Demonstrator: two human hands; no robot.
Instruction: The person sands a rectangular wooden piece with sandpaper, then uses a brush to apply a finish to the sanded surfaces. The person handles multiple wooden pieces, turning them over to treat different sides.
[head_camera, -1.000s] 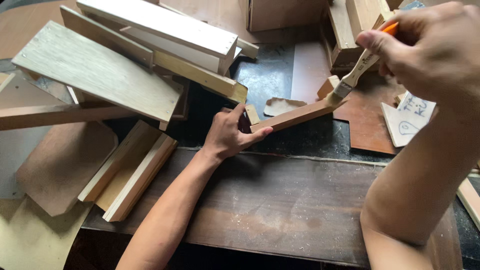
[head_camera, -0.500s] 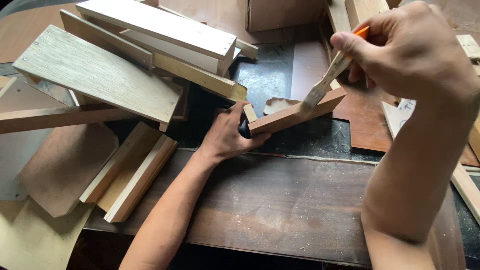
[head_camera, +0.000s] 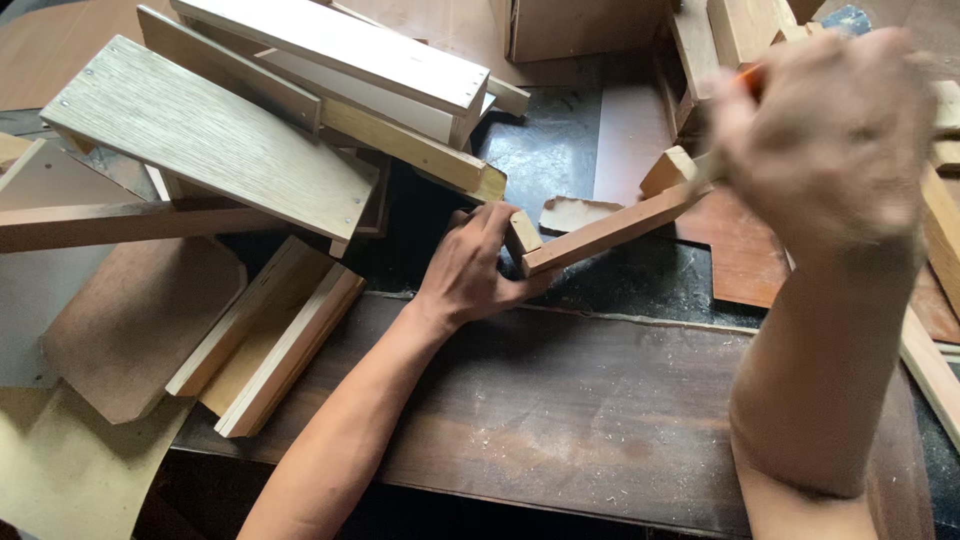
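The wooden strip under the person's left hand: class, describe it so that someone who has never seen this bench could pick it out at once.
Start at the wide dark brown board across the near edge of the bench, dusted with sawdust. Just beyond it, the left hand pins one end of a long, narrow reddish-brown wooden strip that slants up to the right. Unlike the paler planks lying flat at the left, it is held and tilted.

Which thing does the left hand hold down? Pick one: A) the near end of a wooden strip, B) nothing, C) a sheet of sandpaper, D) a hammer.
A: the left hand grips the near end of the wooden strip on the dark bench.
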